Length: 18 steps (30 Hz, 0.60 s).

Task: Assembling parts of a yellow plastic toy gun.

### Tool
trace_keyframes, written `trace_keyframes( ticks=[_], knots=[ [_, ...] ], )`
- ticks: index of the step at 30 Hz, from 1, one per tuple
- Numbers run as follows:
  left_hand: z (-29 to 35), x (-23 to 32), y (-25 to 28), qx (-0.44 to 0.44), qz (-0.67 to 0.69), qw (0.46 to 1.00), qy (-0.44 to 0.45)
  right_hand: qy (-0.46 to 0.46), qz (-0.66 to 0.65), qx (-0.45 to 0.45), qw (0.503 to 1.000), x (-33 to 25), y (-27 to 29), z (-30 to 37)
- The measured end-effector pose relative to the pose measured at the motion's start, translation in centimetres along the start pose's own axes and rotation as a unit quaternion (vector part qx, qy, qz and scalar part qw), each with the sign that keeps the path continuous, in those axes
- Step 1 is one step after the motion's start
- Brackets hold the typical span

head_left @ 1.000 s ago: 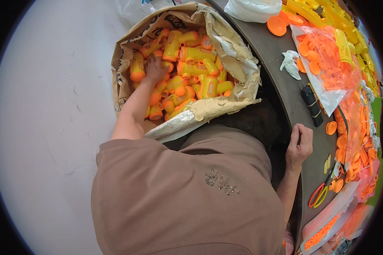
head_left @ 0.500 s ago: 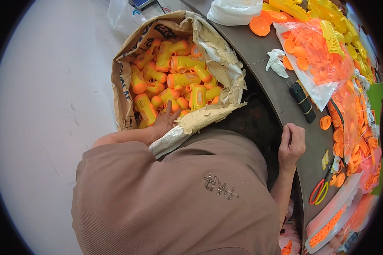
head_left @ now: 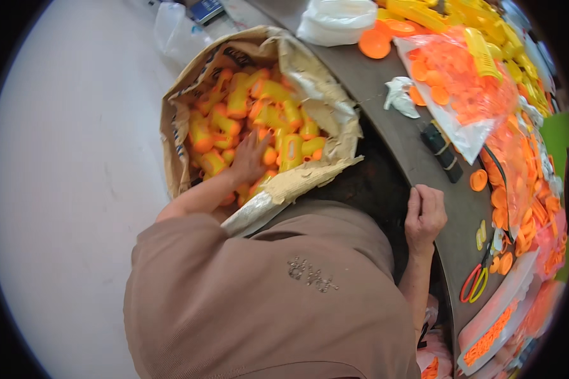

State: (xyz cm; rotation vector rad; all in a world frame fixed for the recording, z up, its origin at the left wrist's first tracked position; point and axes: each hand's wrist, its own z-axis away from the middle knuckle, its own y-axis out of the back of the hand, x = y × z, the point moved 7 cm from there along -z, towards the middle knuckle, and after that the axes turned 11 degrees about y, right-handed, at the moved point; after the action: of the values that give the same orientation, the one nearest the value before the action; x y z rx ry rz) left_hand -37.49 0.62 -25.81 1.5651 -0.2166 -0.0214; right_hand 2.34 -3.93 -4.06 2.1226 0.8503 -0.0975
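Note:
A brown paper sack (head_left: 177,104) with a torn, peeling rim holds many yellow-and-orange plastic pieces (head_left: 291,151), each a rounded cylinder with a side stub, a bit like toy hair dryers. My left hand (head_left: 249,159) reaches into the sack and rests on the pieces, fingers stretched and apart, with nothing gripped. At the edge of the grey table, my right hand (head_left: 425,215) is curled into a loose fist, with nothing seen in it. A black bundle (head_left: 441,151) tied with bands lies on the tabletop beyond that hand.
On the curved table (head_left: 385,95) lie scissors (head_left: 474,282), a crumpled white tissue (head_left: 401,96), orange discs (head_left: 375,44) and a clear bag of orange parts (head_left: 464,82). A white bag (head_left: 335,22) stands at the back. Yellow parts (head_left: 525,69) pile at the far right.
My left hand has moved up and a little right, deeper over the pieces, and some have shifted. My right hand stays at the table edge. The whole view has moved slightly.

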Motion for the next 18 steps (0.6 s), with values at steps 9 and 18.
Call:
trace_keyframes(
  ticks=[9, 18],
  knots=[
    [-1.4, -9.0, -0.6, -0.050, -0.224, 0.953, 0.196, 0.018, 0.028, -0.032, 0.999, 0.1, -0.5, 0.4],
    [-5.9, -15.0, -2.9, -0.041, -0.122, 0.966, 0.224, 0.036, -0.008, 0.036, 0.999, -0.1, 0.8, 0.3]
  ],
)
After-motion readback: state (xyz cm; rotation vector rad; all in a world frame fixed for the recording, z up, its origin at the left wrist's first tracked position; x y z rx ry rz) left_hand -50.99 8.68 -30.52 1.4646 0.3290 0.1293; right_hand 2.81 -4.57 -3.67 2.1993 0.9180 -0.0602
